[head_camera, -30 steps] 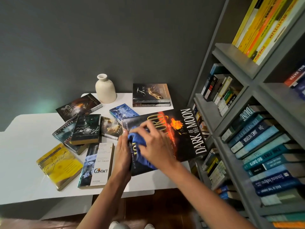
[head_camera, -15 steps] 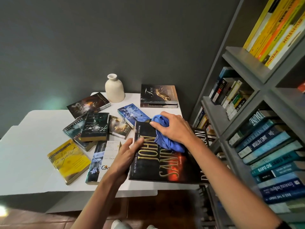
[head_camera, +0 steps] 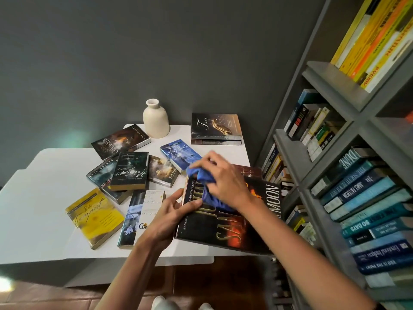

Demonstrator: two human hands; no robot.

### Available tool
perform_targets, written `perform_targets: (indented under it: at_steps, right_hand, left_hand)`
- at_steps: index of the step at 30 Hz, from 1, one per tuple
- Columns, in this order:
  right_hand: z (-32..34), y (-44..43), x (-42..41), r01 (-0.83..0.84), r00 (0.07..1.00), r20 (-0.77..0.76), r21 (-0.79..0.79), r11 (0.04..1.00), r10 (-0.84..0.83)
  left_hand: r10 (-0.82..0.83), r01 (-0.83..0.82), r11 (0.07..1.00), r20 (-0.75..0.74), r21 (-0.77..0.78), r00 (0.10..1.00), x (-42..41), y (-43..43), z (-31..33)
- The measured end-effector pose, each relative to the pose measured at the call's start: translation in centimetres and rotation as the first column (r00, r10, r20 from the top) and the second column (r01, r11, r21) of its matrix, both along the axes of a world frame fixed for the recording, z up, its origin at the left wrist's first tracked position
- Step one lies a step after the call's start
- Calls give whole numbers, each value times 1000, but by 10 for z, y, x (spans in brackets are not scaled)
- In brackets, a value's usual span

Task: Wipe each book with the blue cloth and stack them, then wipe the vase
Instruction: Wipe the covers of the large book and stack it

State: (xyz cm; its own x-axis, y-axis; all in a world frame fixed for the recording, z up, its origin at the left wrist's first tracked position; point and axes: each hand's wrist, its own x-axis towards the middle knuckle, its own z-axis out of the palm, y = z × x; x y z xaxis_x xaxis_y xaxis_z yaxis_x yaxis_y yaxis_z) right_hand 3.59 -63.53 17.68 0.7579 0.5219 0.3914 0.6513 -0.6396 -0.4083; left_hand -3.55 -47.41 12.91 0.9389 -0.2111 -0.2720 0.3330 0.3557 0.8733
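Grey bookshelf [head_camera: 288, 144] packed with books, along the right of the table. White table [head_camera: 40, 198] carries everything else. Big dark book [head_camera: 237, 233] lies flat at the near right corner, cover up, sticking out past the right edge. Stack of two books [head_camera: 215, 128] at the far right corner. Loose books spread over the middle, some overlapping: yellow book [head_camera: 95, 217] nearest the left, white and blue book [head_camera: 136, 220] at the near edge just beside the big one, small blue book [head_camera: 176, 153] toward the far edge. Cream vase [head_camera: 156, 121] upright at the far edge, left of the stack. Left hand [head_camera: 169, 215] grips the big dark book's left edge, thumb on the cover. Right hand [head_camera: 223, 177] curled around the bunched blue cloth [head_camera: 201, 177], pressing it onto the cover's far left part.
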Motion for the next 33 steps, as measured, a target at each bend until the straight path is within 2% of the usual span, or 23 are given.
perform_targets:
  at_steps: [2, 3, 8, 10, 13, 15, 17, 19, 22, 25, 28, 33]
  right_hand:
    - [4, 2, 9, 97, 994, 41, 25, 995, -98]
    - [4, 4, 6, 87, 995, 55, 27, 996, -89]
    - [-2, 4, -32, -187, 981, -51, 58, 981, 190]
    - [0, 1, -18, -119, 992, -32, 48, 992, 120]
    - [-2, 2, 5, 156, 987, 18, 82, 984, -158]
    - [-4, 8, 2, 242, 969, 27, 88, 966, -246]
    - [-10, 15, -16, 211, 976, 37, 85, 974, -214]
    - [-17, 21, -41, 152, 988, -17, 122, 981, -151]
    - [-25, 26, -59, 152, 986, -92, 139, 979, -140]
    - [-24, 25, -56, 146, 986, -96, 93, 985, -137]
    - [-24, 22, -58, 146, 986, -100, 99, 984, -136]
    - [-32, 22, -73, 124, 990, -81, 77, 989, -118]
  left_hand:
    - [-14, 14, 1000, 2, 3, 1000, 2, -2, 2]
    - [-11, 11, 1000, 1, -2, 1000, 2, -2, 3]
    - [18, -19, 1000, 62, 19, 998, 1, -1, 0]
    - [21, -22, 1000, 38, 9, 999, 2, -1, -1]
    - [70, -71, 997, -33, -43, 997, 6, -3, -7]
    - [108, -108, 992, -10, -62, 994, 7, -6, -8]
    - [143, -140, 988, 37, -64, 989, 7, -11, -4]
    - [185, -181, 978, 37, -103, 982, 7, -15, -4]
    - [243, -247, 960, -47, -129, 969, 6, -15, -12]
    - [223, -250, 955, -168, -159, 960, 5, -13, -19]
    - [244, -282, 947, -228, -152, 942, 8, -17, -18]
    - [184, -275, 896, -273, -349, 944, 9, -21, -18]
